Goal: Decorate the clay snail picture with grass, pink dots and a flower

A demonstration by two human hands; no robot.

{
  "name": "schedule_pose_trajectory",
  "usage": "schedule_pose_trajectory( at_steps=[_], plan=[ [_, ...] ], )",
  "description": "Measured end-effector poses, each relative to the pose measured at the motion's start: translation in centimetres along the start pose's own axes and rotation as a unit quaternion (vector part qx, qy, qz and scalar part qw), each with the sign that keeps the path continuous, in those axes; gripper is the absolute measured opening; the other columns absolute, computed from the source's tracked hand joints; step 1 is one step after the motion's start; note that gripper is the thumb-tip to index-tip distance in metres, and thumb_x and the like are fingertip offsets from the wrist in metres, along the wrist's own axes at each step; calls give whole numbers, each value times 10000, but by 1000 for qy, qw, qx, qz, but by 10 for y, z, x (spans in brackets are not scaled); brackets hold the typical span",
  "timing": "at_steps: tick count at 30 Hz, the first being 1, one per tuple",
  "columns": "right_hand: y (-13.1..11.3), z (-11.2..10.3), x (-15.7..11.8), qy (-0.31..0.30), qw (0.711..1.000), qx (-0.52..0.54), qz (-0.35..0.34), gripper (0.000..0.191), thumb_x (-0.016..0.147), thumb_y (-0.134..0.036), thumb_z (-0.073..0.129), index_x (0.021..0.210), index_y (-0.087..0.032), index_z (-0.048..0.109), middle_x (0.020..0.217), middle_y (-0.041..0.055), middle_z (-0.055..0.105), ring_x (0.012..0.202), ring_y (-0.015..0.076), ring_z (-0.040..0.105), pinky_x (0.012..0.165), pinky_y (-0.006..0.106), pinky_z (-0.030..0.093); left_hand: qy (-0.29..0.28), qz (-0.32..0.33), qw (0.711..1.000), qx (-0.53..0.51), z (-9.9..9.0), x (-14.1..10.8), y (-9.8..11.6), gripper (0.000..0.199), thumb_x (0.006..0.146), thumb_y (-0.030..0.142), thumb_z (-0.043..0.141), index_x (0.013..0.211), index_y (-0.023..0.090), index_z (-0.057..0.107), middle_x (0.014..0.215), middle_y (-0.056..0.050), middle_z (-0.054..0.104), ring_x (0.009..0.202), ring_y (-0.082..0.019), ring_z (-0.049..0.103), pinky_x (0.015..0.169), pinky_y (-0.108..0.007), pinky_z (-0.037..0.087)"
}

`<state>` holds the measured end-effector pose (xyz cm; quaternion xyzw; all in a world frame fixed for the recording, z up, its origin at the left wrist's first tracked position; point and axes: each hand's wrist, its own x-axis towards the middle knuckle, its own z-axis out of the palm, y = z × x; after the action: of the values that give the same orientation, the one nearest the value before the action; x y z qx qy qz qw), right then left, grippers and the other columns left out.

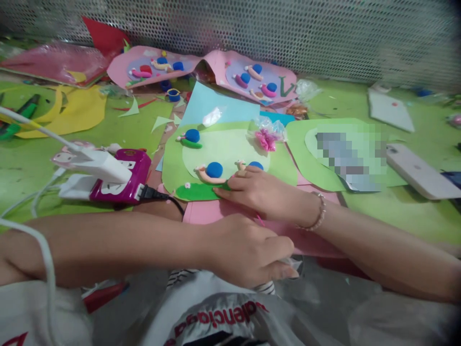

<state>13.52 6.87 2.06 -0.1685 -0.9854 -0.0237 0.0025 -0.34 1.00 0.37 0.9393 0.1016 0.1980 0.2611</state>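
Observation:
My right hand (261,192) reaches in from the right, palm down, over a green paper card (171,163). Its index fingertip touches the green clay strip (196,192) along the card's lower edge. Other fingers partly cover a clay snail with a blue shell (256,166). Left of it sits another clay snail (214,170), with a third snail (192,136) higher up. My left hand (257,252) crosses below, its thumb and fingers closed on a piece of clear plastic wrap (293,263). A thin pink strand (259,220) shows between the hands.
Pink clay in plastic (265,139) rests on the card's upper right. A purple power strip (140,168) with white chargers stands left. Pink cards with snails (216,72) lean at the back. A phone (419,168) and another green card (309,163) lie right.

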Motion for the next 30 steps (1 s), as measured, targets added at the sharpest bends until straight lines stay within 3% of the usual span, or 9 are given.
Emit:
schedule_pose_trajectory(
  at_steps=[4, 6, 8, 10, 14, 19, 23, 27, 30],
  plan=[
    [8, -9, -9, 134, 991, -12, -27, 364, 947, -184, 292, 1234, -137, 510, 751, 45, 552, 721, 152, 481, 676, 306, 373, -35, -43, 998, -42, -8, 2, 1, 386, 939, 412, 226, 855, 159, 505, 691, -23, 614, 590, -156, 568, 510, -259, 380],
    [10, -19, -17, 226, 974, 23, 13, 354, 942, -169, 270, 1164, -169, 547, 684, 23, 504, 661, 137, 468, 639, 291, 383, -33, -64, 994, -79, -12, 2, 2, 350, 943, 405, 246, 874, 166, 491, 720, -21, 618, 630, -150, 581, 558, -248, 406],
    [12, -28, -24, 298, 949, 81, 56, 352, 914, -140, 250, 992, -194, 589, 650, 19, 477, 601, 125, 453, 575, 278, 376, -8, -92, 988, -123, -14, 3, 2, 318, 953, 376, 251, 874, 171, 480, 775, -22, 625, 682, -136, 590, 622, -239, 432],
    [14, -32, -29, 340, 933, 113, 26, 309, 879, -146, 261, 842, -199, 563, 614, 17, 463, 554, 121, 435, 532, 274, 367, 43, -144, 977, -150, -13, 3, 0, 297, 959, 365, 254, 896, 179, 477, 857, -32, 631, 765, -138, 596, 685, -250, 449],
    [18, -28, -27, 324, 940, 78, -66, 273, 900, -272, 270, 796, -189, 508, 603, 28, 499, 565, 137, 451, 548, 284, 383, 169, -251, 941, -153, -7, 5, -6, 299, 953, 399, 271, 1115, 194, 418, 1032, -82, 603, 969, -188, 560, 803, -332, 465],
    [24, -22, -24, 246, 969, 36, 19, 419, 923, -490, 244, 843, -163, 494, 612, 15, 505, 547, 125, 439, 527, 265, 347, 245, -281, 913, -164, -5, 8, -8, 197, 933, 328, 319, 1063, 184, 348, 1027, -103, 535, 977, -182, 505, 848, -362, 458],
    [28, -22, -27, 224, 967, 118, 18, 302, 941, -383, 304, 821, -167, 479, 556, -30, 471, 507, 86, 414, 509, 214, 338, 239, -290, 899, -226, -4, 6, -6, 164, 925, 300, 348, 1050, 194, 353, 1064, -85, 503, 988, -165, 487, 884, -371, 431],
    [20, -25, -27, 310, 946, 85, -47, 240, 931, -295, 372, 729, -187, 446, 537, -29, 471, 496, 89, 406, 497, 229, 330, 220, -273, 911, -219, -1, 1, -6, 214, 897, 281, 387, 1094, 204, 352, 1057, -83, 509, 972, -187, 498, 840, -383, 442],
    [12, -31, -26, 338, 937, 32, -79, 259, 935, -306, 377, 708, -197, 437, 527, -28, 472, 482, 95, 415, 485, 245, 339, 211, -253, 922, -205, 0, -2, -8, 218, 903, 327, 398, 1083, 211, 357, 994, -69, 530, 920, -186, 519, 800, -368, 454]
  ],
)
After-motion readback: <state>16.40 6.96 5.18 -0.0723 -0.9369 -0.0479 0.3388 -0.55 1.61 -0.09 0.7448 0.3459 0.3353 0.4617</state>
